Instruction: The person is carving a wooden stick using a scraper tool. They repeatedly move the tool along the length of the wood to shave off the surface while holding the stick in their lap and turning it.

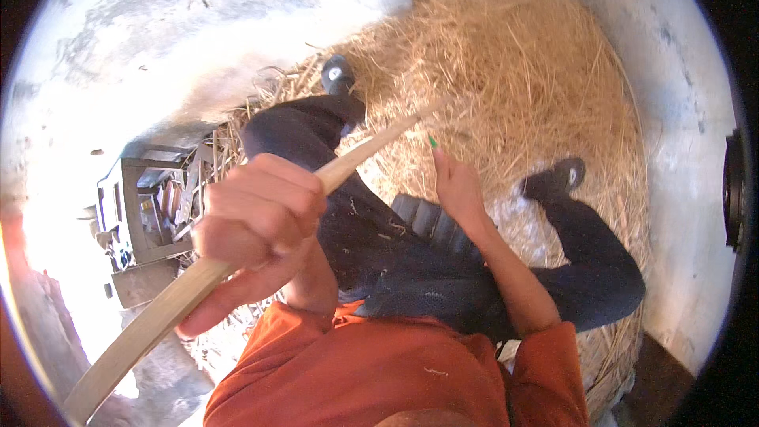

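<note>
My left hand is raised close to the camera, with its fingers wrapped round a long pale wooden stick. The stick slants from the lower left to a narrowing tip, out over the straw. Lower, between my spread legs, is my right hand, its fingers drawn together. A small green thing shows at its fingertips; too little of it is visible to tell its kind. Beside the right wrist lies a dark ribbed object. The right hand is apart from the stick.
Loose straw covers the floor ahead and around my dark-trousered legs. A worn pale wall rises at the left, another wall at the right. At left stands a wooden frame with scraps inside.
</note>
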